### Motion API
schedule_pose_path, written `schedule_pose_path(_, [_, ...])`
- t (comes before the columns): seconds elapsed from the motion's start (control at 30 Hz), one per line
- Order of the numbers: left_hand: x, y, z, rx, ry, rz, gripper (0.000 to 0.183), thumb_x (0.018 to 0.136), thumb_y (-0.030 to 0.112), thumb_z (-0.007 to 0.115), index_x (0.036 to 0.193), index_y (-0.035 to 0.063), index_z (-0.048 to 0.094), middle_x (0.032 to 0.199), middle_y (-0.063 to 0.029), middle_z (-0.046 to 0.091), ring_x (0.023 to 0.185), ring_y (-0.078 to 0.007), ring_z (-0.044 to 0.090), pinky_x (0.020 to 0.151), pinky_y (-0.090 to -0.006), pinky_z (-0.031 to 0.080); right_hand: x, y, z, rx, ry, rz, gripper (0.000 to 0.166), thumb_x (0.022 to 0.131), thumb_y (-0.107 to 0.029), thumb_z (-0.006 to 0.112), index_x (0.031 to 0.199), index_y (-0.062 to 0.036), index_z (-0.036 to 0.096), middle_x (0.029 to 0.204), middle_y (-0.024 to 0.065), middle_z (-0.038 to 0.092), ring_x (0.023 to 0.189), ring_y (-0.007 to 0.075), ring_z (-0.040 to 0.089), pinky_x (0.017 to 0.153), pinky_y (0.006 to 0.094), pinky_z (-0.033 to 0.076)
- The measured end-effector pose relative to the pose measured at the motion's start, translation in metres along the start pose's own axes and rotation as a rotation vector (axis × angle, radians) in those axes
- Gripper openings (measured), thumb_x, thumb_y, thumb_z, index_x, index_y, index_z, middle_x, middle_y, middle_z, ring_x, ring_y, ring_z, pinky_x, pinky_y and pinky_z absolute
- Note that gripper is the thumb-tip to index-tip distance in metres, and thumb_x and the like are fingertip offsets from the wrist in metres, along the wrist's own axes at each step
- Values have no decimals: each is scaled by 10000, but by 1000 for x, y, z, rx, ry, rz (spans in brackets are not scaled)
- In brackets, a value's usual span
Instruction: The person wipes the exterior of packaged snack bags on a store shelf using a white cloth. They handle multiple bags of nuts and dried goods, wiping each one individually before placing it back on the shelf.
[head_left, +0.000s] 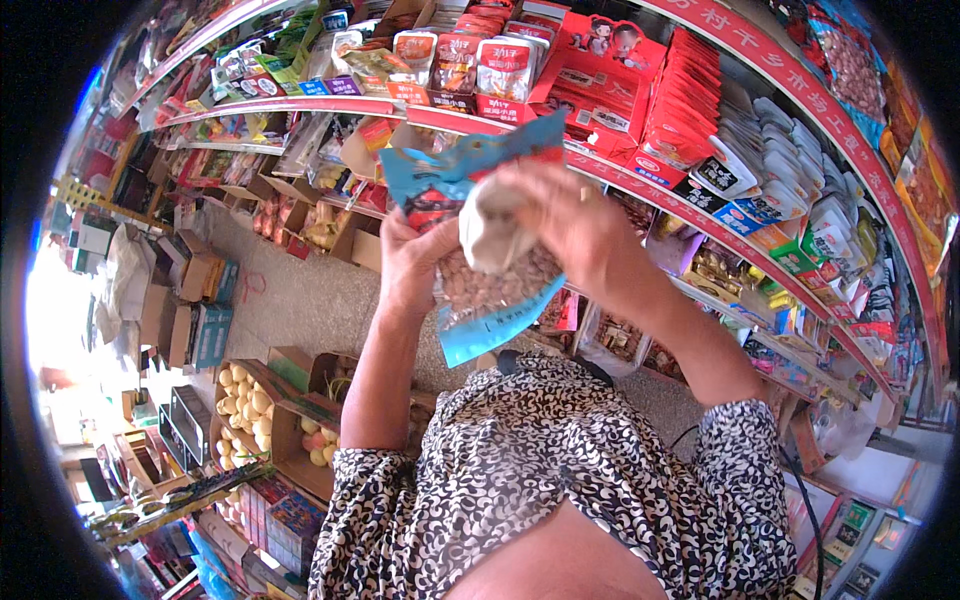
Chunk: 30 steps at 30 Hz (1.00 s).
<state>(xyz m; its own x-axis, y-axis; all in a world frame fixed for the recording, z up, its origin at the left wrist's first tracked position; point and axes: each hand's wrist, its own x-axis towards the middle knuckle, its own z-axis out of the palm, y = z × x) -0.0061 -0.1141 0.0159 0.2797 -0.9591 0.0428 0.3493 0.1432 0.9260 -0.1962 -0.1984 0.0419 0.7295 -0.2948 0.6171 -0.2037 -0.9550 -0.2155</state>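
A blue-and-clear plastic bag of peanuts hangs in front of my chest, its blue lower band towards me. My left hand grips the bag's left edge, thumb across its front. Over the middle of the bag my right hand presses a crumpled off-white cloth; this hand is slightly blurred and wears a ring. The cloth and my right hand hide part of the bag's printed front.
Shelves with a red price rail curve ahead, holding small snack packets and a red display box. Cartons of round pale fruit stand at lower left, beside the speckled floor. Stacked cardboard boxes are farther left.
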Motion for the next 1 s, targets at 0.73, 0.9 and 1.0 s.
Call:
schedule_pose_path(0.73, [4,1,5,-110,-13,68,212,857,148,611,1023,17,622,941,-52,676,855,-135,650,749,-292,526,-6,-35,9,-65,-26,-22,376,803,-67,544,1158,37,612,1263,173,551,1279,281,445,1057,402,385])
schedule_pose_path(0.9, [1,-8,-1,-78,-38,-3,257,835,26,631,1089,1,601,998,-66,665,854,-140,642,777,-288,524,-9,-1,-3,-107,-15,138,336,783,-21,585,1114,12,637,1277,164,555,1189,301,530,998,423,439])
schedule_pose_path(1.0, [2,-18,5,13,-130,5,275,846,59,642,1113,14,593,1044,-55,657,909,-119,617,813,-300,516,7,-12,4,-116,95,144,339,785,-55,576,1113,3,643,1197,175,588,1113,312,560,967,440,450])
